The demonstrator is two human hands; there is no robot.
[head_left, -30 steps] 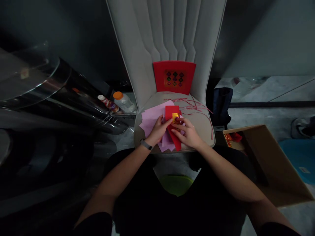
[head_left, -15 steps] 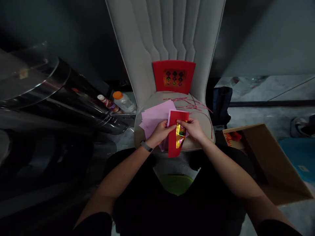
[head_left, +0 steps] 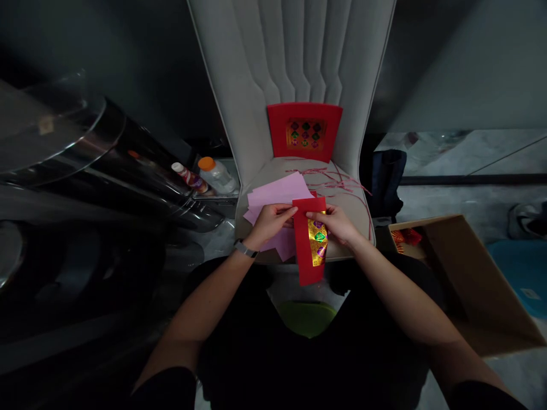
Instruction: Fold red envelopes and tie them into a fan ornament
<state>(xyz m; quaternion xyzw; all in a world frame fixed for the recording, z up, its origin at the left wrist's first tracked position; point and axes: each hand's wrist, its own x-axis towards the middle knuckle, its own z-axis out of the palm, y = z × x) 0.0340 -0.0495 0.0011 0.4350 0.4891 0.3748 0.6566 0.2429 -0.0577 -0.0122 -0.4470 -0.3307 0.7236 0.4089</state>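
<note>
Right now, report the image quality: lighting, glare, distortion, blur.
Head view: the chair is evenly lit while the left edge falls into deep shadow; glare streaks the metal cylinders; the wide lens stretches the scene toward its edges; the red envelope looks fairly sharp, its gold foil bright.

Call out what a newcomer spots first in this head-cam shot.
First, the red envelope with its gold foil panel, held by the left hand and right hand at centre. Lilac paper sheets lie below it on a pale upholstered chair, a red card against its back. An open cardboard box sits lower right.
</note>
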